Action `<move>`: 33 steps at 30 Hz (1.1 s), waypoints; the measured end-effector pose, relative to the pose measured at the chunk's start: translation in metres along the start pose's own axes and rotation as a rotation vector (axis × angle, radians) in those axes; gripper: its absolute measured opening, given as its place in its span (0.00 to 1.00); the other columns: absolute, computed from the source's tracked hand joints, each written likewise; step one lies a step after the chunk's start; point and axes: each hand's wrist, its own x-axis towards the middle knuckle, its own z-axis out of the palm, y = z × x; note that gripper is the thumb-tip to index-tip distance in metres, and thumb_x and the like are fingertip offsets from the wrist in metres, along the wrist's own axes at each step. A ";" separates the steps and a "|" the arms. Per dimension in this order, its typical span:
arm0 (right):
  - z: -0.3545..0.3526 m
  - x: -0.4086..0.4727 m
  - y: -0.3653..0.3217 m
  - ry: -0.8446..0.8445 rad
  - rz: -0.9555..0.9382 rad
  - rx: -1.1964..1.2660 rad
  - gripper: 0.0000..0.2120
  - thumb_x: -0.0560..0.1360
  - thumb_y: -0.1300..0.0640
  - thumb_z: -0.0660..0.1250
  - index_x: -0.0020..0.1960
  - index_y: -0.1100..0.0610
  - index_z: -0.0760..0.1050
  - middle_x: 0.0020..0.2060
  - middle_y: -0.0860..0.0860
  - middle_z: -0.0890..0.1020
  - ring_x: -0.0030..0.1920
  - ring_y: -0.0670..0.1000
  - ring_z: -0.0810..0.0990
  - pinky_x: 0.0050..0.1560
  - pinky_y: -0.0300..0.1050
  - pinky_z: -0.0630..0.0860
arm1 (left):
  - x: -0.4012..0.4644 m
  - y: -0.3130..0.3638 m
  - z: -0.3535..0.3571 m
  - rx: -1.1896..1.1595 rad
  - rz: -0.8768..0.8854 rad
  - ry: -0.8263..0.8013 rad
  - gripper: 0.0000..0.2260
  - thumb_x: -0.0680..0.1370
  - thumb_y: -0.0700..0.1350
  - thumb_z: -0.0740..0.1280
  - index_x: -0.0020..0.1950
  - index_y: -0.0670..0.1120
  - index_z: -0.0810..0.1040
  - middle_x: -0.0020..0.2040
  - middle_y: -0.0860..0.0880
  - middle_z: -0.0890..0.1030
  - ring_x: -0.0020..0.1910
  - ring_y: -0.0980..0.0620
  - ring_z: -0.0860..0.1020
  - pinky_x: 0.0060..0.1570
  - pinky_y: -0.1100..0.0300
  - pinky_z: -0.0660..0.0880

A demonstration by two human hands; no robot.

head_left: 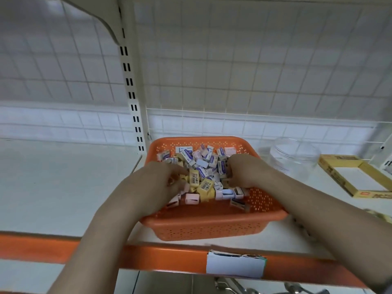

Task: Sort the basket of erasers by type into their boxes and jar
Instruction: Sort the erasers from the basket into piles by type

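Note:
An orange perforated basket (212,225) stands on the white shelf, holding a heap of several small erasers (203,166) in white, yellow and pink wrappers. Both my hands are inside it. My left hand (161,179) reaches into the left side of the heap with its fingers curled among yellow erasers. My right hand (244,170) digs into the right side, fingers curled down into the pile. What each hand grips is hidden by the fingers and blur. A clear plastic jar (294,158) stands right of the basket, and an open yellow box (356,177) lies further right.
The white shelf (63,183) stretches left of the basket, with an orange front edge (159,255) bearing a white label (235,264). A slotted upright post (132,94) and a wire grid back panel (254,71) stand behind. Another yellow item (379,215) peeks in at the right edge.

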 end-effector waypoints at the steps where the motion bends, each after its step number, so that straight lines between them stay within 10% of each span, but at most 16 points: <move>1: -0.004 -0.001 0.001 0.001 0.007 0.014 0.09 0.72 0.58 0.68 0.37 0.56 0.68 0.35 0.48 0.72 0.42 0.52 0.75 0.41 0.44 0.72 | 0.001 0.001 -0.001 0.005 0.005 0.009 0.15 0.79 0.51 0.61 0.65 0.59 0.73 0.58 0.56 0.79 0.54 0.55 0.77 0.57 0.53 0.74; 7: -0.036 -0.030 0.024 0.187 0.038 0.342 0.13 0.69 0.52 0.72 0.51 0.55 0.77 0.47 0.50 0.79 0.47 0.50 0.77 0.45 0.42 0.74 | 0.025 0.015 -0.006 0.157 0.076 -0.057 0.14 0.79 0.50 0.61 0.65 0.56 0.74 0.57 0.55 0.79 0.55 0.56 0.76 0.56 0.57 0.74; 10: -0.036 -0.050 0.040 0.364 0.041 0.640 0.05 0.71 0.55 0.70 0.47 0.52 0.79 0.38 0.47 0.80 0.35 0.44 0.76 0.32 0.34 0.70 | 0.043 0.031 0.000 0.254 0.131 -0.142 0.15 0.78 0.54 0.63 0.63 0.54 0.76 0.57 0.55 0.79 0.55 0.54 0.77 0.57 0.55 0.75; 14: -0.017 -0.071 0.052 0.540 0.097 1.070 0.07 0.73 0.61 0.67 0.42 0.50 0.80 0.38 0.53 0.83 0.42 0.54 0.83 0.46 0.51 0.81 | 0.064 0.044 0.017 0.405 0.123 -0.217 0.20 0.74 0.63 0.63 0.48 0.46 0.79 0.44 0.51 0.79 0.45 0.50 0.78 0.48 0.52 0.77; 17: -0.003 -0.081 0.057 0.610 0.139 1.308 0.09 0.74 0.65 0.66 0.45 0.52 0.79 0.40 0.58 0.82 0.42 0.53 0.84 0.38 0.40 0.82 | 0.069 0.051 0.028 0.527 0.107 -0.208 0.20 0.73 0.61 0.67 0.37 0.44 0.69 0.38 0.51 0.73 0.41 0.48 0.75 0.39 0.55 0.73; 20: 0.008 -0.088 0.063 0.659 0.159 1.451 0.09 0.75 0.67 0.64 0.49 0.57 0.80 0.41 0.57 0.82 0.40 0.50 0.84 0.36 0.34 0.79 | 0.070 0.059 0.038 0.595 0.101 -0.163 0.11 0.75 0.51 0.69 0.49 0.44 0.75 0.48 0.48 0.77 0.47 0.46 0.79 0.36 0.56 0.70; 33: 0.061 -0.134 0.137 0.881 0.557 1.468 0.09 0.75 0.66 0.64 0.50 0.55 0.80 0.36 0.53 0.80 0.34 0.47 0.79 0.38 0.34 0.80 | 0.053 0.096 0.008 -0.036 0.158 0.127 0.13 0.71 0.45 0.71 0.56 0.47 0.81 0.47 0.53 0.79 0.42 0.55 0.75 0.44 0.61 0.71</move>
